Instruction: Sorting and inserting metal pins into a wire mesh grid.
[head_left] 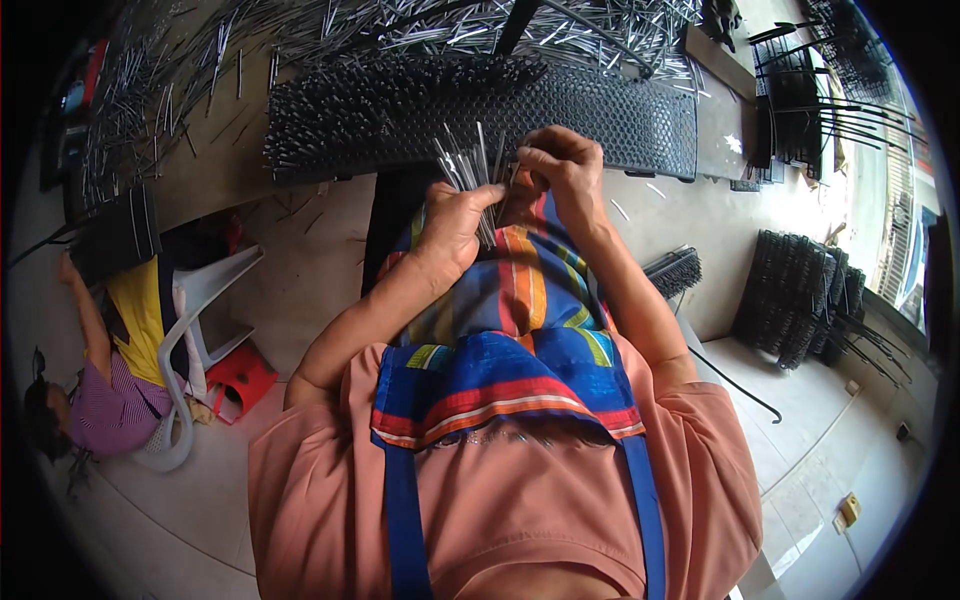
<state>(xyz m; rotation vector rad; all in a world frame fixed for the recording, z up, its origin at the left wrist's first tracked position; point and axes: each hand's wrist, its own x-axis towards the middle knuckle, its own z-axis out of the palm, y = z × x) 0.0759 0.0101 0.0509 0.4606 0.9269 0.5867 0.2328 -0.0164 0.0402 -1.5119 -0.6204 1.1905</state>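
My left hand [450,222] is closed round a bundle of thin metal rods [462,168], which fan out upward from the fist. Just to its right, my right hand [568,172] has its thumb and fingers pinched together; what they hold, if anything, is too small to make out. Beyond both hands lies a long black panel [610,122] full of small round holes in a honeycomb pattern. Dark rods [335,115] stand densely in its left part and along its far edge, while holes show bare over its right part.
Many loose metal rods [420,32] cover the table behind the panel. Racks of black bristly parts [795,295] stand at the right. At the left, another person [120,390] sits in a white chair [180,365] beside a red bag [243,383]. A thin black hooked rod [740,385] lies at the right.
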